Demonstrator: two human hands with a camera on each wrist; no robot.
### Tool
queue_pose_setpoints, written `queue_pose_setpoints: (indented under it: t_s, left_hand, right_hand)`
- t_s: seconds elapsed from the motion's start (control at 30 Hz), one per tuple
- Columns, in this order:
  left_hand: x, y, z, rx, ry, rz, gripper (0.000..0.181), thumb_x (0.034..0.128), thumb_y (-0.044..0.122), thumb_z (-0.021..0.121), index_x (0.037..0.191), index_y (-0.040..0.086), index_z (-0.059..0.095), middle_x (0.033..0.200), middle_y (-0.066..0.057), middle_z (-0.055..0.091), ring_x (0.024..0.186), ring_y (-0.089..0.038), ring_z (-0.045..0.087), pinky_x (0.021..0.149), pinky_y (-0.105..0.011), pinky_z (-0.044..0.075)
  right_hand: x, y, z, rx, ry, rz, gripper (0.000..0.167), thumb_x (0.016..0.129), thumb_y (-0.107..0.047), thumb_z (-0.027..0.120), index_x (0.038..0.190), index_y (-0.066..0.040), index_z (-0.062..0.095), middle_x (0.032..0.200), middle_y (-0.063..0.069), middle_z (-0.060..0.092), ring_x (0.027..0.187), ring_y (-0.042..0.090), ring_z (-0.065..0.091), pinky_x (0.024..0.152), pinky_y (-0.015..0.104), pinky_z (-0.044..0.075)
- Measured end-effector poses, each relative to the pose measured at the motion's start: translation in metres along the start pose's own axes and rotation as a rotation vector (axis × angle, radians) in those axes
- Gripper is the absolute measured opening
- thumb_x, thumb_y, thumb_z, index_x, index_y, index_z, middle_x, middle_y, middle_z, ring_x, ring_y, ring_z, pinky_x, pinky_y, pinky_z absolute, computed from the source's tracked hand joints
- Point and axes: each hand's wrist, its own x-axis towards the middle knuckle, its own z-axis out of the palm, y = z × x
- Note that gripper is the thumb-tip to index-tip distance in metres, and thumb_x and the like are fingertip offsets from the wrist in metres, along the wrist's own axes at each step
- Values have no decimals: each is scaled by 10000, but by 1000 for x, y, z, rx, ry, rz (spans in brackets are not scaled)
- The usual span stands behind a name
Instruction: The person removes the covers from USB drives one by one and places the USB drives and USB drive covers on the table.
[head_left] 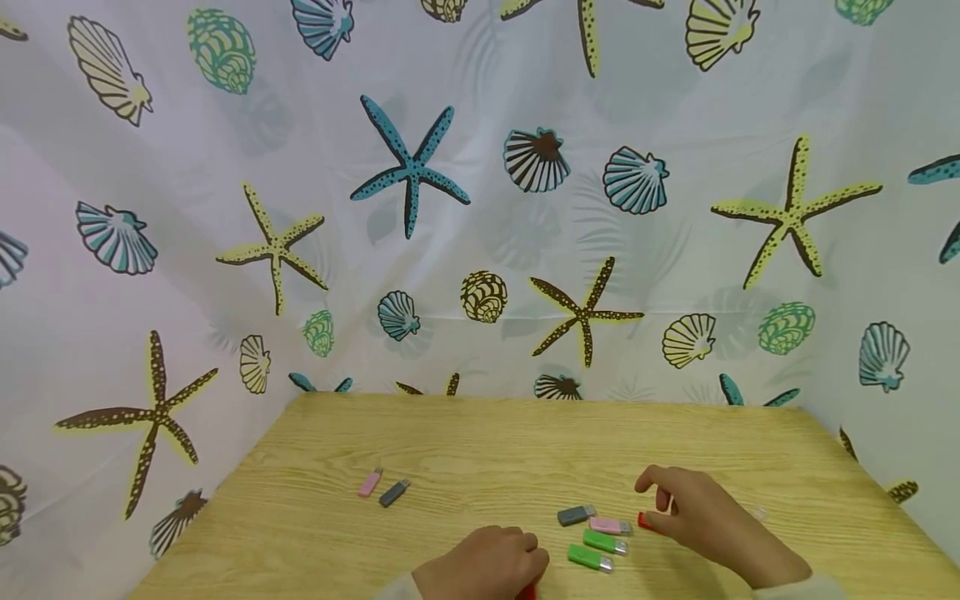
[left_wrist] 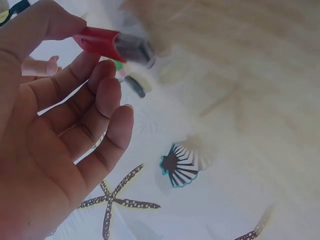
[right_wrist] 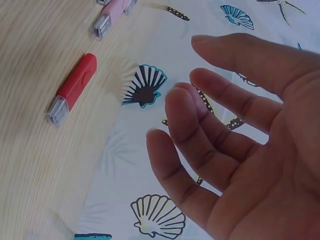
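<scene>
My left hand (head_left: 483, 565) pinches a red USB flash drive (left_wrist: 98, 43) between thumb and index finger, and its metal plug points away from the palm. Most of that drive is hidden under the hand in the head view. Over the right part of the table, my right hand (head_left: 697, 515) hovers with fingers loosely bent and nothing between them. A second red USB flash drive (right_wrist: 78, 82) lies on the wood just beside it, apart from the fingers in the right wrist view. Between the hands lie a grey drive (head_left: 575, 515), a pink drive (head_left: 609, 526) and two green drives, one nearer me (head_left: 588, 557) and one behind it (head_left: 603, 542).
Another pink drive (head_left: 370, 483) and another grey drive (head_left: 393, 493) lie side by side on the left of the wooden table (head_left: 480, 450). A small clear object (head_left: 760, 513) sits right of my right hand. Shell-patterned cloth (head_left: 465, 233) encloses the table's back and sides.
</scene>
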Motion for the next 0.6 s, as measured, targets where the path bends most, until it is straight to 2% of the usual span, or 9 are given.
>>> queue_pose_setpoints:
  t_s: [0.07,0.2,0.4,0.6]
  left_hand:
    - [0,-1,-6,-23,2,-18,270,909,458,629,894,190,606,722,139,511,585,42,381,527,-104,324]
    - [0,-3,-17,-83,44,-65,188,852,280,717,842,188,553,664,145,464,547,38,366,493,-108,312]
    - [1,-8,-34,-133,127,-121,155,787,173,701,875,179,573,664,143,456,543,25,363,476,-103,302]
    - [3,-15,-50,-181,241,-135,143,802,132,688,892,173,584,713,129,524,575,23,378,520,-107,319]
  right_hand:
    - [1,-1,1,5,-4,-13,222,832,-135,739,1026,-96,640,734,-40,480,519,43,409,491,233,379]
    - [4,-3,4,12,-19,-26,232,831,-131,738,1035,-87,638,737,-43,483,536,44,411,503,237,382]
    - [7,-11,7,26,-36,-58,228,840,-150,736,1037,-100,633,737,-55,490,552,40,416,509,237,389]
    - [12,-23,7,59,-45,-92,211,857,-188,725,1035,-119,633,750,-55,498,565,56,430,508,239,399]
